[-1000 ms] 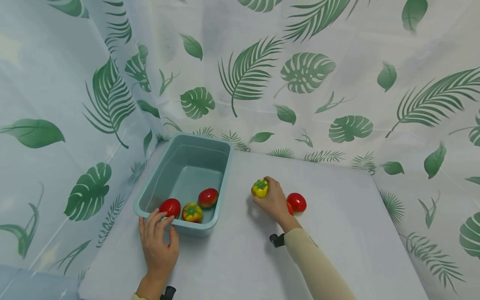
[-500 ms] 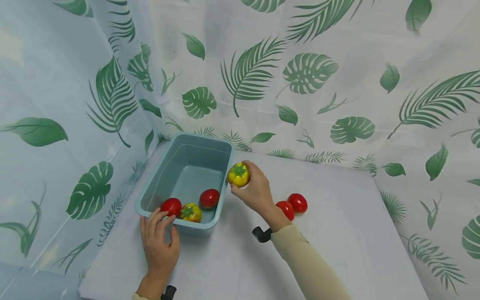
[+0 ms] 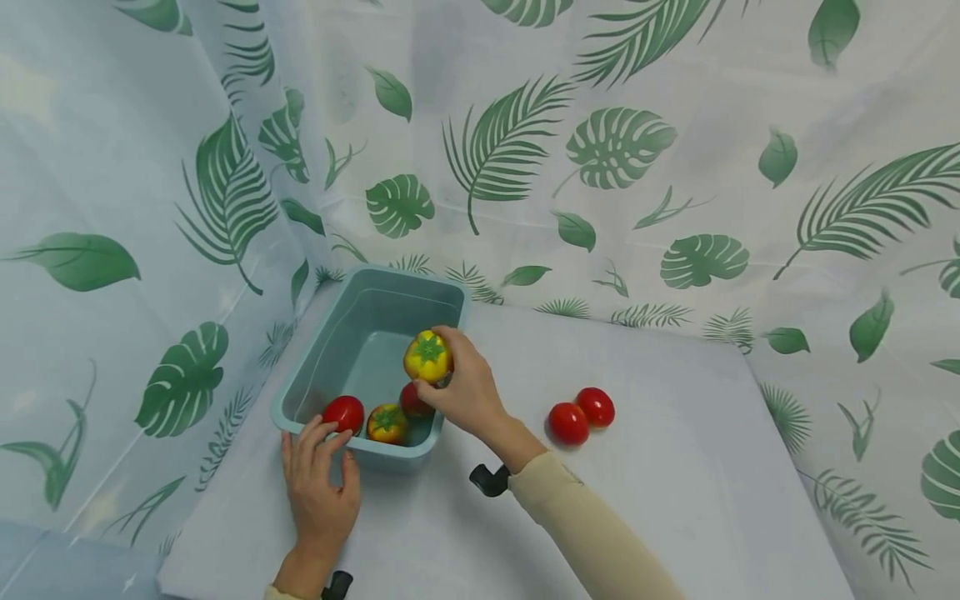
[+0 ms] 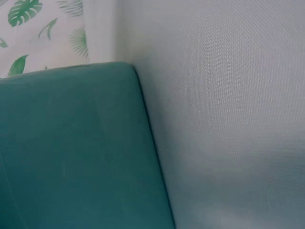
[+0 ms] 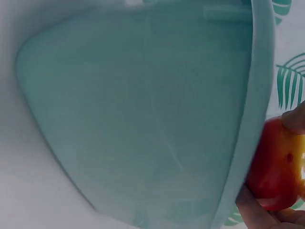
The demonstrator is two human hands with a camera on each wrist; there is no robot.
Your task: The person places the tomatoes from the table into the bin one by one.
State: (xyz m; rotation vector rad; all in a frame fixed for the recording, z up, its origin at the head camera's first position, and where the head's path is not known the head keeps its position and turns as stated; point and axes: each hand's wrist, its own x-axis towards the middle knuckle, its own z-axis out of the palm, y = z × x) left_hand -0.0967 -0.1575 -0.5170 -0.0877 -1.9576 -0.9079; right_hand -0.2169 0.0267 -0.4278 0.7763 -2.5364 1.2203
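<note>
Nearest, the person's left hand (image 3: 318, 492) comes in from the lower edge with a black piece (image 3: 339, 585) at its wrist. Its fingers are relaxed and grasp nothing free; their tips lie over the near rim of the blue-green bin (image 3: 393, 451), with the thumb beside the outer wall. That light contact seems meant to steady the bin rather than lift it, since the bin sits flat on the desk (image 3: 690, 467). The left wrist view shows only the bin's wall, the desk and some backdrop, so it adds nothing about those fingers.

Just inside the near rim are a red fruit (image 3: 343, 413), a red-and-yellow pepper (image 3: 387, 423) and, partly hidden by the right hand, another red fruit (image 3: 412, 402).

From the right, a beige sleeve (image 3: 592, 529) leads to the right hand (image 3: 472, 387), whose fingers grasp a yellow-and-red pepper (image 3: 427, 356) above the bin's right part. Thumb and fingers pinch its sides, which leaves the green stem end uncovered and probably suits its rounded body.

To the right, a nearer tomato (image 3: 568, 423) and a farther tomato (image 3: 596, 407) sit close together on the desk, well apart from the bin. Farthest back hangs a leaf-patterned backdrop (image 3: 525, 250).
</note>
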